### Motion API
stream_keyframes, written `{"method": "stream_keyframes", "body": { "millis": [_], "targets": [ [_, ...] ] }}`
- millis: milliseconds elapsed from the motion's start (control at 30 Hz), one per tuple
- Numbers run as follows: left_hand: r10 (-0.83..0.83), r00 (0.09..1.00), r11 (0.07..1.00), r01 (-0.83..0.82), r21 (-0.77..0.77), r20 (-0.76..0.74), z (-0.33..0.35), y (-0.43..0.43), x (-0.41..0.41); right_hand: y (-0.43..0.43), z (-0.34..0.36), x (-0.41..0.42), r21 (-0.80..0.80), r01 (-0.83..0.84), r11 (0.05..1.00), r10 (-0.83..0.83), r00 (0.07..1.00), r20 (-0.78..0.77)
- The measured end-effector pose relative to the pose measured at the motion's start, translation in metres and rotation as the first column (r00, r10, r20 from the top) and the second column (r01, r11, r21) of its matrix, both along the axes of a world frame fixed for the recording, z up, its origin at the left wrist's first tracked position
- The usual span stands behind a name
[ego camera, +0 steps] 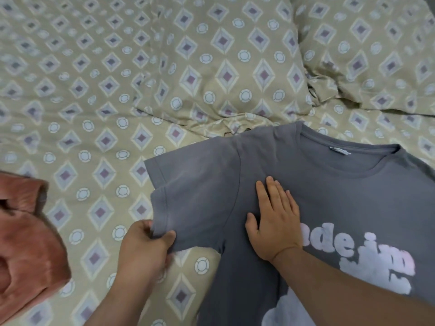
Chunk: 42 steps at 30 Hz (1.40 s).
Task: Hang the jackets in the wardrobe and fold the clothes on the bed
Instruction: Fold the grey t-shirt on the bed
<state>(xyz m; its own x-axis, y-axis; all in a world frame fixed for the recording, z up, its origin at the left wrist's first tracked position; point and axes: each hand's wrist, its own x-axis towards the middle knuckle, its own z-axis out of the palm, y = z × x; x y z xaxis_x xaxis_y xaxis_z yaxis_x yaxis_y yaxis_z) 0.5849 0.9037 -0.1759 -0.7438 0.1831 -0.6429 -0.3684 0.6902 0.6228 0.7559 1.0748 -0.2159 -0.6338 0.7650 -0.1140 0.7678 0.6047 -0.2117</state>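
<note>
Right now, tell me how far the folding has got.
Done: nothing clearly; the rust-pink garment at the left edge lies bunched. In hand: grey printed T-shirt spread flat, left hand pinching its sleeve, right hand pressing its chest. Left: folding it; no hanging work shows here.

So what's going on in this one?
A person is working on a grey T-shirt with pale lettering, spread face up on the diamond-patterned beige bedsheet. The left hand pinches its sleeve hem; the right hand presses flat on the chest. A rust-pink garment lies at the left edge.
</note>
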Motion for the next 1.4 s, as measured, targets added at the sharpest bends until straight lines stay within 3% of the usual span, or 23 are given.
{"method": "stream_keyframes", "body": {
  "millis": [100, 200, 267, 333, 400, 533, 667, 767, 800, 833, 900, 967, 1100, 1167, 1267, 1333, 1400],
  "targets": [
    [-0.080, 0.993, 0.991, 0.088, -0.098, 0.082, 0.005, -0.012, 0.002, 0.000, -0.002, 0.001, 0.003, -0.002, 1.000, 0.002, 1.000, 0.008],
    [-0.225, 0.969, 0.961, 0.202, -0.190, -0.106, 0.014, 0.003, -0.012, 0.000, -0.003, 0.001, 0.003, -0.001, 1.000, 0.001, 1.000, 0.001],
    [-0.167, 0.959, 0.985, 0.150, -0.089, -0.230, 0.019, 0.020, -0.022, 0.000, -0.002, 0.001, -0.005, 0.005, 1.000, -0.005, 1.000, -0.003],
    [-0.123, 0.964, 0.992, 0.125, -0.008, -0.237, 0.018, 0.036, -0.026, 0.000, -0.003, 0.001, -0.008, 0.004, 1.000, -0.004, 1.000, -0.011],
    [-0.052, 0.985, 0.997, 0.060, 0.044, -0.163, 0.010, 0.046, -0.029, -0.001, -0.004, 0.003, 0.003, 0.000, 1.000, 0.000, 1.000, -0.023],
    [0.135, 0.975, 0.946, -0.180, 0.270, 0.176, 0.014, 0.047, -0.034, 0.000, 0.000, 0.003, 0.012, -0.036, 0.999, 0.037, 0.999, -0.030],
    [0.111, 0.887, 0.809, -0.343, 0.477, 0.448, 0.031, 0.046, -0.034, 0.003, 0.021, 0.000, -0.131, -0.095, 0.987, 0.117, 0.978, 0.171],
    [0.154, 0.919, 0.774, -0.340, 0.535, 0.362, 0.037, 0.049, -0.036, 0.013, 0.049, -0.024, -0.211, -0.084, 0.974, 0.184, 0.838, 0.513],
    [0.177, 0.937, 0.785, -0.319, 0.532, 0.300, 0.038, 0.049, -0.039, 0.016, 0.057, -0.033, -0.215, -0.088, 0.973, 0.196, 0.809, 0.554],
    [0.189, 0.952, 0.807, -0.290, 0.515, 0.239, 0.038, 0.047, -0.045, 0.015, 0.064, -0.040, -0.217, -0.112, 0.970, 0.213, 0.823, 0.526],
    [0.140, 0.980, 0.851, -0.192, 0.489, 0.141, 0.034, 0.043, -0.059, 0.006, 0.067, -0.046, -0.191, -0.211, 0.959, 0.262, 0.918, 0.299],
    [0.061, 0.995, 0.875, -0.092, 0.475, 0.080, 0.027, 0.040, -0.069, -0.011, 0.061, -0.045, -0.138, -0.301, 0.944, 0.314, 0.946, 0.085],
    [0.103, 0.993, 0.923, -0.115, 0.368, 0.052, 0.019, 0.047, -0.089, -0.055, 0.037, -0.048, -0.067, -0.323, 0.944, 0.324, 0.946, 0.018],
    [0.075, 0.996, 0.948, -0.057, 0.315, -0.046, 0.018, 0.059, -0.099, -0.085, 0.028, -0.053, -0.002, -0.414, 0.910, 0.412, 0.907, -0.086],
    [-0.186, 0.958, 0.968, 0.217, 0.129, -0.219, 0.018, 0.075, -0.108, -0.118, 0.019, -0.071, 0.136, -0.453, 0.881, 0.473, 0.833, -0.287],
    [-0.441, 0.861, 0.897, 0.433, -0.092, -0.254, 0.016, 0.083, -0.112, -0.123, 0.018, -0.085, 0.176, -0.317, 0.932, 0.361, 0.863, -0.354],
    [-0.580, 0.760, 0.814, 0.524, -0.252, -0.293, 0.016, 0.092, -0.120, -0.123, 0.018, -0.096, 0.181, -0.227, 0.957, 0.280, 0.883, -0.376]
  ]
}}
